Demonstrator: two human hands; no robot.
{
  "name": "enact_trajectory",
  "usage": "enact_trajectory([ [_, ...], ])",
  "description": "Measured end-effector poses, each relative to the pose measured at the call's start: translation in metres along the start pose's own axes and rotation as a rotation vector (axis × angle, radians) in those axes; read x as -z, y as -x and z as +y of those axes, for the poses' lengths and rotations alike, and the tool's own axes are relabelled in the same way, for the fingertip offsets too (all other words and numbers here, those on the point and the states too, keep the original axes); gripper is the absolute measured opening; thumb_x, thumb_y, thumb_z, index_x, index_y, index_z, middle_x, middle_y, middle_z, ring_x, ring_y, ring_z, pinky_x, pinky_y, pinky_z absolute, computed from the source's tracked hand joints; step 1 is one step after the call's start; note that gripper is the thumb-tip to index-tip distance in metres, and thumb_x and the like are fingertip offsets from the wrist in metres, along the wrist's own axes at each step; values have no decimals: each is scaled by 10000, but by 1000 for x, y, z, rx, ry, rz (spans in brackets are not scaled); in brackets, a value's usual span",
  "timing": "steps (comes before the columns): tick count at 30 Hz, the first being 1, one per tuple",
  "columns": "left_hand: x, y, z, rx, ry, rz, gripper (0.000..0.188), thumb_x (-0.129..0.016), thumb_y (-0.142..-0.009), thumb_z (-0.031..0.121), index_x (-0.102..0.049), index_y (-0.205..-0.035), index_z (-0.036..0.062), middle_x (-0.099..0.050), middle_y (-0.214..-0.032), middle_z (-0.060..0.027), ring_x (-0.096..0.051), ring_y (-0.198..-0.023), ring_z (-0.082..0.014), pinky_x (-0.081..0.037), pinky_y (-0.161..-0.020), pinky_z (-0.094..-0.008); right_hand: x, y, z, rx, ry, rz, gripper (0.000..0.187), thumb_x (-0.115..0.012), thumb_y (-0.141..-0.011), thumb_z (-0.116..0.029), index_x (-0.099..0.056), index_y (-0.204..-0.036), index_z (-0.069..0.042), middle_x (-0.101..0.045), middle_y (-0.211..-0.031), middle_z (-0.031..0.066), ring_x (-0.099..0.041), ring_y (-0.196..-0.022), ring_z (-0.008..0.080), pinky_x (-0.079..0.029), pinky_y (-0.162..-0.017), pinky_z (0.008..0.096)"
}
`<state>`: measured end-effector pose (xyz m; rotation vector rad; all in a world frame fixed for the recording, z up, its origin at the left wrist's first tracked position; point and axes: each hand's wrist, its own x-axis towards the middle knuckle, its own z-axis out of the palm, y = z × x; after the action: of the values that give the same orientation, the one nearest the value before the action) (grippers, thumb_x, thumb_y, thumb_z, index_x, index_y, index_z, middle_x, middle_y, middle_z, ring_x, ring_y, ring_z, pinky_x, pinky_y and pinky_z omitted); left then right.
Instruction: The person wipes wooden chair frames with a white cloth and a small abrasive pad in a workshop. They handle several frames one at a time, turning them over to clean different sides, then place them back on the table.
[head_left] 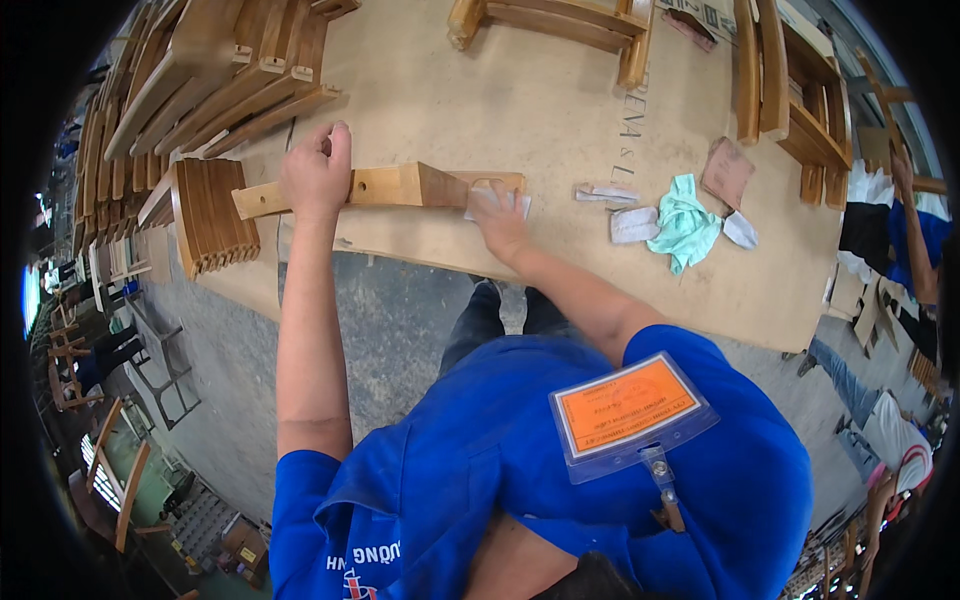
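Wooden piece: we have it (pixel 390 186) lying crosswise near the close edge of the counter (pixel 450 110), with round holes along its narrow left part.
Left hand: ours (pixel 317 172) is closed over the narrow part, fingers curled around it.
Right hand: ours (pixel 500 222) lies over a white pad (pixel 524 207) at the wider right end, fingers stretched out; we cannot tell whether they grip the pad.
Green cloth: we see it (pixel 685 225) crumpled to the right of our right hand, well apart from the wood.
Brown scrap: this (pixel 727 172) lies just beyond the cloth.
Stacked slats: we have these (pixel 210 215) near the left end of the piece.
Wooden frames: we see several (pixel 225 75) leaning together at the far left.
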<state>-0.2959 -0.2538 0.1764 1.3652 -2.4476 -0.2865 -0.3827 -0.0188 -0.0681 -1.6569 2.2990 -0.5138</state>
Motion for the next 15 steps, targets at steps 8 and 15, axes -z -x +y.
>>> enact_trajectory([
  [8, 1, -2, 2, -4, 32, -8, 324, -546, -869, 394, -713, -917, 121, -633, -677, -106, -611, -642, -286, -459, -599, -371, 3, -4, -4, -1, -125, -59, 421, -473, -881, -143, -539, -1296, -128, -426, -1403, -12, -245, -1389, 324, -210, -1070, 643],
  [15, -6, -6, -14, -41, 18, -25, 348, -556, -853, 398, -690, -977, 101, -653, -766, -145, -621, -710, -332, -472, -627, -399, -12, 0, -7, -36, -58, -67, 398, -478, -893, -205, -561, -1282, -187, -453, -1392, 33, -267, -1381, 341, -157, -1075, 675],
])
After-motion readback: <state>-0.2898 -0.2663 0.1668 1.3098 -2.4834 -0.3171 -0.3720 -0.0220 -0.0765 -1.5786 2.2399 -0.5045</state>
